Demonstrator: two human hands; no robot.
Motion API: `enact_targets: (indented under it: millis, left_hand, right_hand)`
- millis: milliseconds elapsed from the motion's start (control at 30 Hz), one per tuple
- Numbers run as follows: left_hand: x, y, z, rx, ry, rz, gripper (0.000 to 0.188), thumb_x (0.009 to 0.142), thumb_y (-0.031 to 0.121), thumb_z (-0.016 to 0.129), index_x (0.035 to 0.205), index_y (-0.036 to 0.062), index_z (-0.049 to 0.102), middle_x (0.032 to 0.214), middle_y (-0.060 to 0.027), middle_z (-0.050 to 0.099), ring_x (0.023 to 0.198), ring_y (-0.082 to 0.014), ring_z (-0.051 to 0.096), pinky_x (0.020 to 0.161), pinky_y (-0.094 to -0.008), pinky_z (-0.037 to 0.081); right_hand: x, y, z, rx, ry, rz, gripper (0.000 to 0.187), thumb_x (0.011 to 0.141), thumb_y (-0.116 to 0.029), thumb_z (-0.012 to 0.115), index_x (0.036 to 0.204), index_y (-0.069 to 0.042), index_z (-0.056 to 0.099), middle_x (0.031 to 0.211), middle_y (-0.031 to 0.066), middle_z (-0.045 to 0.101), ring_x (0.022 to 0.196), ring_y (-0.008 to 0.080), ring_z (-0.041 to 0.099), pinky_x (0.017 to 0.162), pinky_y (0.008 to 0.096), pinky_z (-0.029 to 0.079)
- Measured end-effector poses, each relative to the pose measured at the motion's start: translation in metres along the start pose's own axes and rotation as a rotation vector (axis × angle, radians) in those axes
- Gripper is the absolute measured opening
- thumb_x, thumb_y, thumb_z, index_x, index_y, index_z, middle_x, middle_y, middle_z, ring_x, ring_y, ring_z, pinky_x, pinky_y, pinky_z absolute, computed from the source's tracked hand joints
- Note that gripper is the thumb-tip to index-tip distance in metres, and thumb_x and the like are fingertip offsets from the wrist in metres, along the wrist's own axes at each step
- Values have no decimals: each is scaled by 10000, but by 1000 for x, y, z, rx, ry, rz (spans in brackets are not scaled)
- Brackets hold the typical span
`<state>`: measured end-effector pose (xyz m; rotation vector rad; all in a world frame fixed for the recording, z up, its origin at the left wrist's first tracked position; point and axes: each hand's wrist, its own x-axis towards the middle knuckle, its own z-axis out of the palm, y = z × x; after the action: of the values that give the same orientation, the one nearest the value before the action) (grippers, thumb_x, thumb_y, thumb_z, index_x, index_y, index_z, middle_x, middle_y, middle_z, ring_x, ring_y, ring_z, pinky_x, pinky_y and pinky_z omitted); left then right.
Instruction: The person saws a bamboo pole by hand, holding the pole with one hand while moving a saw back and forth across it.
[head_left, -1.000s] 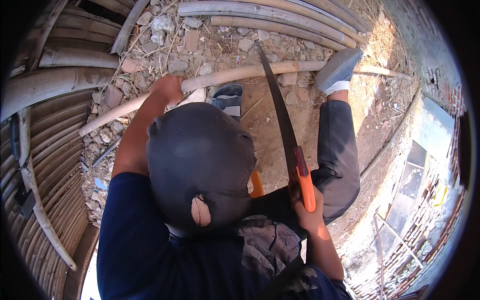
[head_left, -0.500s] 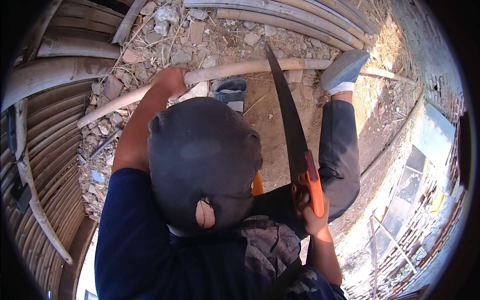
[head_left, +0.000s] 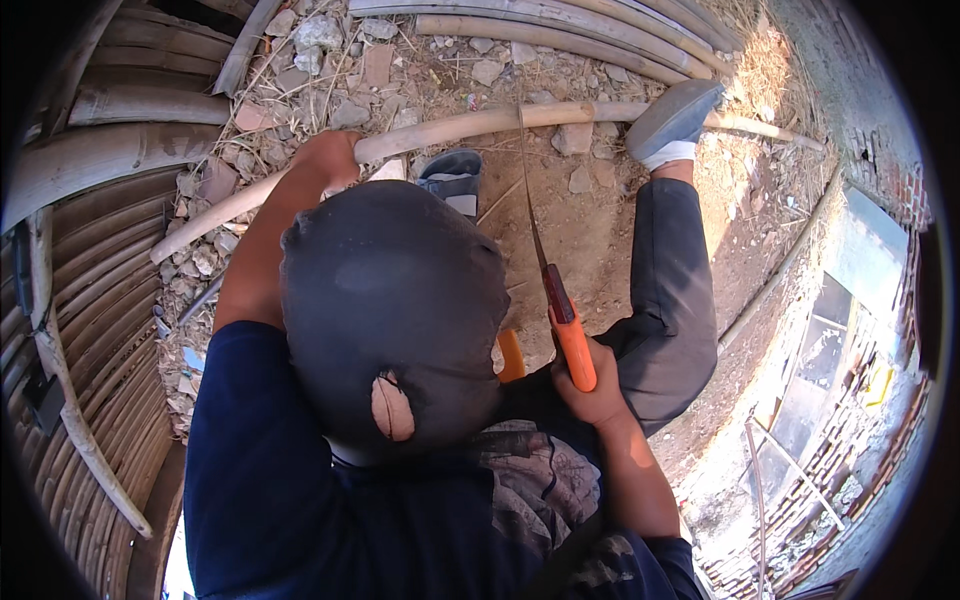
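Observation:
A long bamboo pole (head_left: 435, 135) lies crosswise over the rubble in front of me. My left hand (head_left: 330, 155) is closed around it, left of the middle. At the lower right, my right hand (head_left: 592, 388) grips the orange handle of a handsaw (head_left: 573, 348). The narrow blade is seen nearly edge-on and reaches forward, with its tip end at the pole. Whether the teeth bite into the bamboo cannot be made out. My right shoe (head_left: 678, 118) presses on the pole's right part; the other shoe (head_left: 452, 180) is just behind it.
More bamboo poles (head_left: 560, 35) are stacked at the far side. Broken stones and bricks (head_left: 320, 40) cover the ground around the pole. A bamboo slat wall (head_left: 95, 350) stands at left, a brick wall (head_left: 905, 190) at right. A dark head covering (head_left: 390, 310) hides the middle.
The saw has swung left and turned from showing its broad side to nearly edge-on, its blade now meeting the pole. My right hand moved left with it; my left hand keeps its hold.

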<state>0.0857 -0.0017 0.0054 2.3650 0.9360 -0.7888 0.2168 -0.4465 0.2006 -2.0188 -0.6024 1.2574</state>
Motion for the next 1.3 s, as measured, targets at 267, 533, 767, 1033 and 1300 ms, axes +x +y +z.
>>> enact_targets:
  millis: [267, 533, 767, 1033, 1300]
  left_hand:
    - [-9, 8, -4, -21, -15, -8, 431, 766, 152, 677, 1195, 127, 715, 1185, -154, 736, 1134, -342, 694, 974, -454, 548]
    - [-8, 4, -2, -22, -9, -26, 386, 764, 128, 673, 1147, 108, 717, 1142, -160, 741, 1103, -347, 700, 959, -458, 553]
    - [-12, 13, -5, 17, 18, -31, 375, 770, 161, 672, 1139, 117, 721, 1117, -161, 747, 1084, -342, 708, 958, -453, 561]
    - [-10, 10, -5, 1, 3, -12, 394, 775, 158, 673, 1164, 114, 716, 1144, -167, 742, 1106, -340, 700, 984, -445, 551]
    - [-12, 15, -12, -22, -51, -33, 442, 772, 113, 654, 1210, 124, 712, 1170, -155, 739, 1129, -336, 692, 986, -441, 546]
  right_hand:
    - [-22, -39, -20, 391, 357, 69, 108, 797, -36, 602, 897, -15, 567, 777, 47, 591, 599, 111, 558, 574, 245, 448]
    - [-52, -42, -37, 153, 442, -28, 228, 799, -125, 636, 955, 9, 539, 729, 49, 594, 588, 133, 581, 551, 253, 467]
    - [-48, -15, -22, 364, 397, 86, 186, 773, -19, 591, 947, -23, 525, 808, 72, 571, 579, 140, 565, 552, 241, 459]
    - [-44, -16, -24, 329, 334, 131, 149, 776, -14, 603, 918, -21, 559, 822, 44, 610, 669, 113, 581, 630, 251, 478]
    - [-48, -14, -20, 280, 260, 108, 191, 778, 2, 590, 967, -11, 569, 927, 61, 596, 823, 138, 561, 788, 283, 481]
